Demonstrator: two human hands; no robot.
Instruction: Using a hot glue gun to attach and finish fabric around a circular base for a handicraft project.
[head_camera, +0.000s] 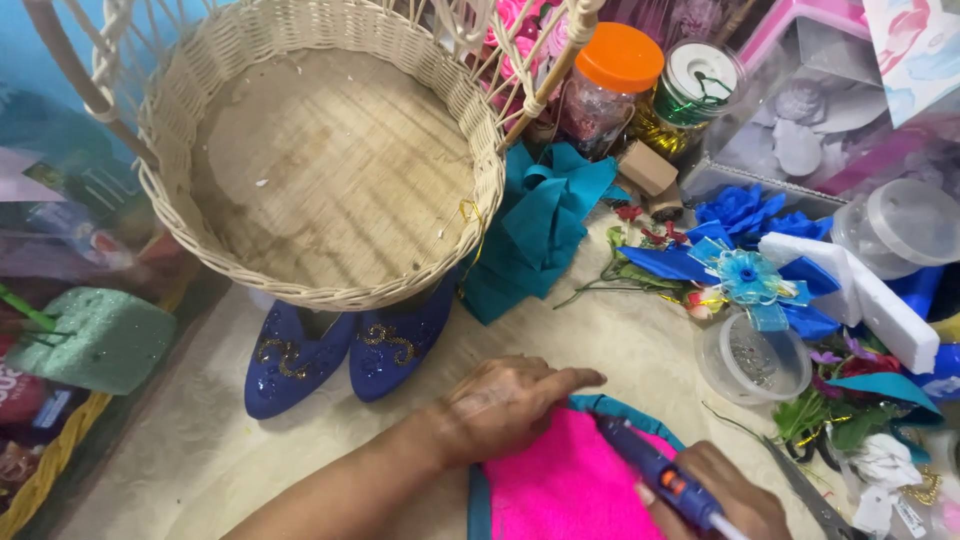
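From the head view, the left hand (505, 400) lies flat, fingers open, pressing the pink fabric (565, 485) with its teal edging (625, 408) at the near edge of the tabletop (600, 330). The right hand (730, 495), grip closed around a blue glue gun (655, 470), aims the nozzle just beside the left fingertips (585, 378); hot glue could likely burn them or smear the pink. The blue shoes (340, 355) sit well apart to the left.

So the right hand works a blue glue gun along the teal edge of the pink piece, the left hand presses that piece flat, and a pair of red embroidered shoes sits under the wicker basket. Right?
Not quite. The shoes are blue, not red, as the head view shows. The rest holds: the right hand works the blue glue gun at the pink piece, the left hand presses it, and the wicker basket sits over the shoes.
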